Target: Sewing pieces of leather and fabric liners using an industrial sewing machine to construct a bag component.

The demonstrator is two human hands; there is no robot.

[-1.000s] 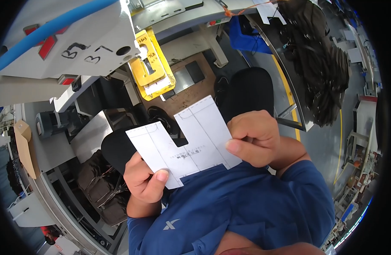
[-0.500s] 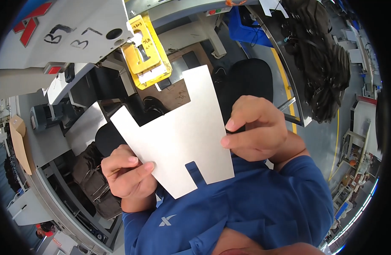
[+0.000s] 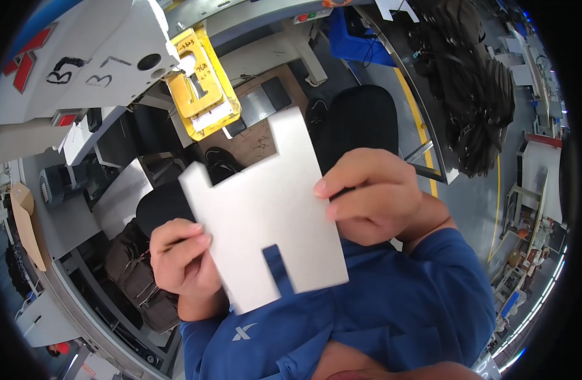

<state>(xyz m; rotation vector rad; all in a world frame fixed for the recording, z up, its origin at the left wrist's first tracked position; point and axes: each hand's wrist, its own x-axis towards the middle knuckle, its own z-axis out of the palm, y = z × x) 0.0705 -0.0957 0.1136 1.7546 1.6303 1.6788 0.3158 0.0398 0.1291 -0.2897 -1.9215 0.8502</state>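
Card (image 3: 265,209), a flat white cut-out sheet with notched edges, is held up in front of the person's chest, blank side toward the camera. Its long axis runs steeply, from the lower end by the blue shirt (image 3: 392,310) up and slightly right toward the yellow tag (image 3: 202,82); a narrow slot is cut into its lower edge and square notches mark its upper corners. The left hand (image 3: 180,259) closes its grip on the card's left edge, thumb on the front and fingers behind. The right hand (image 3: 373,193) pinches the right edge, thumb tip pressed on the front face. Compared with a second ago, the card has been turned over: the side with faint lines and marks no longer shows, only the plain face. It also stands more upright than before. Beyond the right grip hangs a dark bundle (image 3: 474,88); beyond the left grip stands a grey bench (image 3: 63,215).
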